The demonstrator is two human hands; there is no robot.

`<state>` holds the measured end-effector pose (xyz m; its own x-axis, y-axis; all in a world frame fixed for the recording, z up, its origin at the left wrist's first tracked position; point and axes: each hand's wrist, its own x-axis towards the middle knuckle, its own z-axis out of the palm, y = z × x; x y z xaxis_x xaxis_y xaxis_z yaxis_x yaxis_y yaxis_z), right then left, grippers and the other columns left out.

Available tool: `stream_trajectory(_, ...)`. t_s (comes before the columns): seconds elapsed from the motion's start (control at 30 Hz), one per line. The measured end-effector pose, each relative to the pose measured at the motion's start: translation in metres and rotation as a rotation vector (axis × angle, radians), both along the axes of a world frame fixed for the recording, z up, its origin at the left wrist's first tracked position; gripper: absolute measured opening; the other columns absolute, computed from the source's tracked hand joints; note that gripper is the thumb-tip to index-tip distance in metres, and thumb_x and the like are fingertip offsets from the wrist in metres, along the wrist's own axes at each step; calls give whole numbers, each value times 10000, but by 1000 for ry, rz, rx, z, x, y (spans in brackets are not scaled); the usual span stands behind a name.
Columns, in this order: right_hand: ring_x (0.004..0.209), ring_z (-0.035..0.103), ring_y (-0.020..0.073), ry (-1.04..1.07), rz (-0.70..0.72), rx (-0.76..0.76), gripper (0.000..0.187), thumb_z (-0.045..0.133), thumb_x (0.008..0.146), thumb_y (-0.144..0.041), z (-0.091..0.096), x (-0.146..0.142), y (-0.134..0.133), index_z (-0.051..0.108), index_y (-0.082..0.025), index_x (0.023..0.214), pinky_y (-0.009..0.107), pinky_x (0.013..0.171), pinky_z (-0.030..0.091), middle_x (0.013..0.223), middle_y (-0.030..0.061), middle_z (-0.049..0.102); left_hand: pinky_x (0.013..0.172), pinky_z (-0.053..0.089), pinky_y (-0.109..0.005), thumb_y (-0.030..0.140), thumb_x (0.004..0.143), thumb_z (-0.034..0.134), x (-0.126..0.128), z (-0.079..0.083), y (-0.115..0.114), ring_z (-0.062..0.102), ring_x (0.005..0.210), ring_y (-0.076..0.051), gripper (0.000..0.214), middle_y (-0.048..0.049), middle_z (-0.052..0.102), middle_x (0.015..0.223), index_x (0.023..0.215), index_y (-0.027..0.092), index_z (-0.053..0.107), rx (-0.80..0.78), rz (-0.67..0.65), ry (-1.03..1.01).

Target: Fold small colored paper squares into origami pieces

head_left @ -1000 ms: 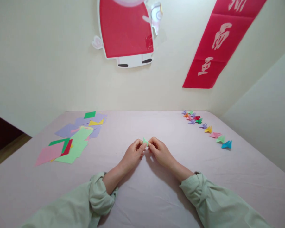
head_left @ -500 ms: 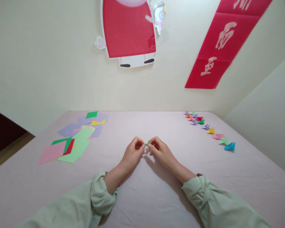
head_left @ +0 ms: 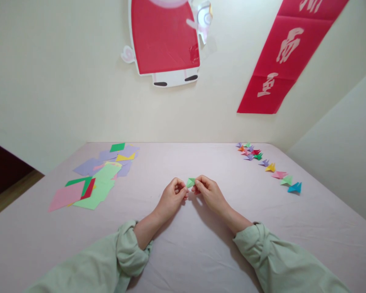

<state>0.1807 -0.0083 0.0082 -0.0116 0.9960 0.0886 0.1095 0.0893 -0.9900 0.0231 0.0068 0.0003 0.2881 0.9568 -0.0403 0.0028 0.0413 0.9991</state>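
A small piece of folded light green paper [head_left: 190, 182] is held up between my two hands near the middle of the table. My right hand [head_left: 210, 194] pinches its right end between thumb and forefinger. On the other side, my left hand [head_left: 173, 196] has its thumb and fingers closed at the paper's lower left corner. The fingertips hide parts of both ends. One broad triangular face of the fold shows.
Loose coloured paper sheets [head_left: 100, 187] lie overlapping on the left of the cloth-covered table [head_left: 183, 252]. Along the right runs a row of small folded paper figures, with a blue one [head_left: 295, 187] nearest. A wall [head_left: 183, 118] rises behind the table's far edge.
The green paper has turned, so that a wider face shows instead of a thin edge. My left fingers have shifted slightly down and my right fingers have moved a little rightward.
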Motion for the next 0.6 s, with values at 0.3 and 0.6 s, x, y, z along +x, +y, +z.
stream_trajectory(0.3, 598, 518, 129, -102, 0, 54, 255, 502, 879, -361, 2, -1, -2, 536, -194, 690, 261, 607, 407, 636, -21, 559, 754, 517, -275, 168, 859, 552, -4, 0, -4, 565, 878, -134, 363, -43, 540, 1090, 1212, 250, 540, 502, -3, 271)
stream_trajectory(0.6, 600, 497, 127, -233, -10, 108, 224, 474, 896, -300, -2, 2, -1, 528, -197, 705, 248, 600, 377, 637, -28, 549, 786, 509, -298, 277, 938, 484, -6, 6, -6, 558, 926, -166, 265, -58, 560, 1062, 1178, 233, 586, 559, -47, 366)
